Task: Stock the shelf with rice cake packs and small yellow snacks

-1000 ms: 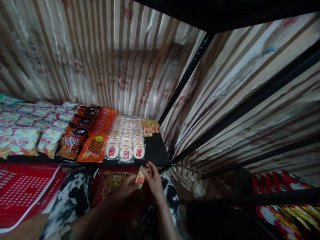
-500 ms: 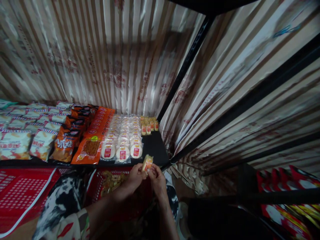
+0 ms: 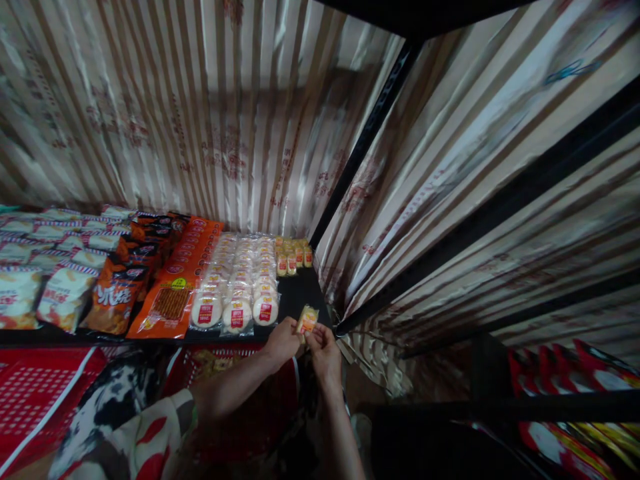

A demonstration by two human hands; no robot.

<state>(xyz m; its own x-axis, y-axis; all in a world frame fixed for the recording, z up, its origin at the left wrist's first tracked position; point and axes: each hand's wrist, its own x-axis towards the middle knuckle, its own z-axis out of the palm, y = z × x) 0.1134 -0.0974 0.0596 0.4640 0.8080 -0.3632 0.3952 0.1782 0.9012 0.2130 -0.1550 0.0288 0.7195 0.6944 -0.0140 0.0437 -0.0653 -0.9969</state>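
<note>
Your left hand (image 3: 283, 340) and your right hand (image 3: 325, 350) meet at the front edge of the black shelf (image 3: 305, 297), and together they pinch one small yellow snack packet with a red label (image 3: 307, 319), each hand closed on its lower end with the fingertips. The packet stands tilted, its top leaning away from you, just over the shelf's front right corner; whether it touches the shelf board cannot be told. Just left of the packet, on the shelf, lie three rows of round white cakes in clear wrappers with red labels (image 3: 237, 283), running from the front edge to the back. Behind the packet, at the back of the shelf, sits a short row of the same small yellow packets (image 3: 293, 256). Left of the white cakes lies a long orange flat pack (image 3: 180, 283), then a stack of dark orange crisp bags (image 3: 117, 300), then white snack bags with striped tops (image 3: 63, 297). A shiny striped brown-and-cream curtain (image 3: 200, 120) hangs behind the shelf and along its right side. Below the shelf's front edge, under your left forearm, a red plastic basket (image 3: 220, 370) shows, holding packets too dim to tell apart.
</note>
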